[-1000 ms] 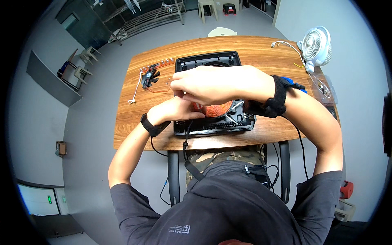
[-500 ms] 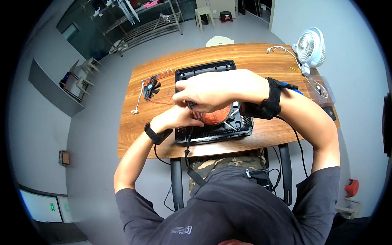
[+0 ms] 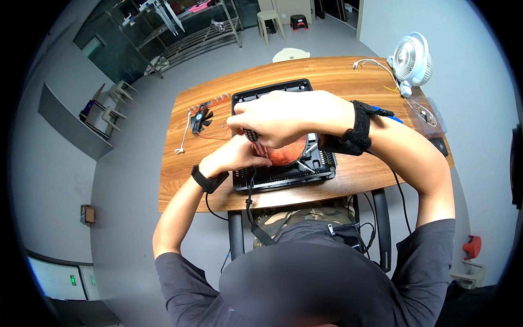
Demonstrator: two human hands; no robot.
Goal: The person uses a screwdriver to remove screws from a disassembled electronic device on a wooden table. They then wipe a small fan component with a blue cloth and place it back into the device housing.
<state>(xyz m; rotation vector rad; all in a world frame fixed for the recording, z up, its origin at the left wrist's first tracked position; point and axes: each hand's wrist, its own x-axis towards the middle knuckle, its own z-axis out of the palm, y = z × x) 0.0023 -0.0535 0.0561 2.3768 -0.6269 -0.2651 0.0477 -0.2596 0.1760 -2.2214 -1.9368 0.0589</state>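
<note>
While the right hand (image 3: 283, 117) pinches a striped screwdriver handle (image 3: 256, 140), the left hand's (image 3: 231, 158) grip steadies the rigid, fragile copper cooler (image 3: 286, 152) beneath.

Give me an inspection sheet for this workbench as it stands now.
Surface: brown wooden table.
Job's things: black opened flat device case with round copper-coloured part inside.
Clutter: small black fan, clear plastic box, white desk fan.
Hands: left hand rests at the case; right hand crosses above it, its grip on a small dark tool.
Cables: white cable by the desk fan; black cords hang below the table.
Surroundings: grey floor, metal racks, stools.
</note>
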